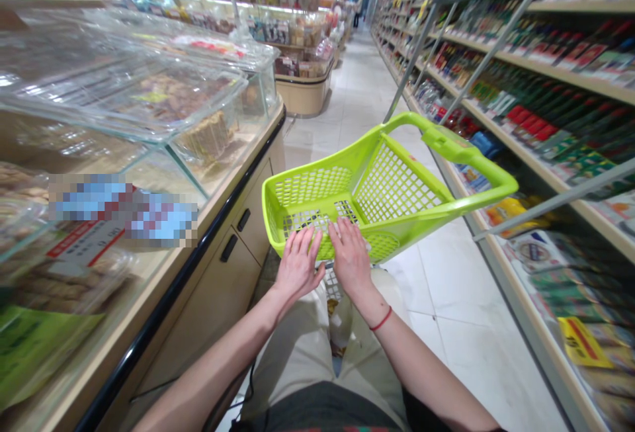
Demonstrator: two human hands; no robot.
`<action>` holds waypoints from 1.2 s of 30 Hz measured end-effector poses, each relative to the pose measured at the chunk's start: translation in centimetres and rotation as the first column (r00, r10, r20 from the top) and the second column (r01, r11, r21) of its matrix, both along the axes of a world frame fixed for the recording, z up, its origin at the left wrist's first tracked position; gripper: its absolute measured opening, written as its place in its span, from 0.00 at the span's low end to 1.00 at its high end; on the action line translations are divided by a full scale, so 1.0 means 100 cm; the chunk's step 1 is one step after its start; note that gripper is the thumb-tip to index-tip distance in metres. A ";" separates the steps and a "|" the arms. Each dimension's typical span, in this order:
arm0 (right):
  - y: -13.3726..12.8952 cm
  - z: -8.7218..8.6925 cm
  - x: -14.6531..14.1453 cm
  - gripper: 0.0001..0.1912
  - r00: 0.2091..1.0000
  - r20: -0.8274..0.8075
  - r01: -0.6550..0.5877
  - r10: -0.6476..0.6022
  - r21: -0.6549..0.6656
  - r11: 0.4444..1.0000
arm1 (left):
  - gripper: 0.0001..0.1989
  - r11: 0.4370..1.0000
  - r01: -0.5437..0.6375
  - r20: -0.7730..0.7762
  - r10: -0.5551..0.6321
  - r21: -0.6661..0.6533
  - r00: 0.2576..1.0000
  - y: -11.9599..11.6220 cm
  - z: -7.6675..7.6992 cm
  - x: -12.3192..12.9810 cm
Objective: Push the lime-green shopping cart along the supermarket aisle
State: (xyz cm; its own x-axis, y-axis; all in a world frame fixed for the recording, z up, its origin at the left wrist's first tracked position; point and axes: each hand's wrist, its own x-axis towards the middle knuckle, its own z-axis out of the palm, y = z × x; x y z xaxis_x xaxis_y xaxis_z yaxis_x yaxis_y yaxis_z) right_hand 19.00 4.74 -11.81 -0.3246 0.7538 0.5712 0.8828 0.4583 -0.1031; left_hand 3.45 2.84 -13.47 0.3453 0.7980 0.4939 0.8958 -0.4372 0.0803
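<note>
A lime-green plastic shopping cart with lattice walls stands in front of my legs, turned so its handle points to the right. My left hand lies over the near rim, fingers hooked across it and thumb below. Close beside it, my right hand holds the same rim, with its fingertips over the inner side. A red string bracelet circles my right wrist. The upper basket's floor shows through beyond my fingers; part of a lower level is visible between my hands and knees.
On the left runs a wooden counter with glass food cases and a black edge rail. Shelves of packaged goods line the right side. The white tiled aisle leads ahead to a distant person.
</note>
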 end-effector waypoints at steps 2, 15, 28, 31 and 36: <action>0.002 0.001 0.006 0.29 0.999 0.013 -0.030 0.030 -0.005 1.000 | 0.37 1.000 -0.001 -0.006 0.001 -0.002 1.000 0.000 0.000 -0.001; 0.013 0.013 0.066 0.29 0.984 0.059 0.167 -0.170 0.046 0.985 | 0.36 1.000 0.003 -0.009 -0.003 -0.014 1.000 0.000 0.002 0.000; 0.002 -0.002 0.014 0.30 0.998 0.009 -0.067 0.067 -0.005 0.998 | 0.37 1.000 -0.004 -0.017 0.003 -0.011 1.000 0.000 0.002 -0.001; 0.006 0.003 0.032 0.31 0.998 0.016 -0.065 0.066 -0.027 0.997 | 0.36 1.000 -0.001 -0.020 0.000 -0.018 1.000 0.000 0.003 -0.002; 0.012 0.012 0.069 0.31 0.995 0.040 0.092 -0.093 0.018 0.996 | 0.37 1.000 0.003 -0.011 -0.004 -0.029 1.000 0.000 0.003 -0.002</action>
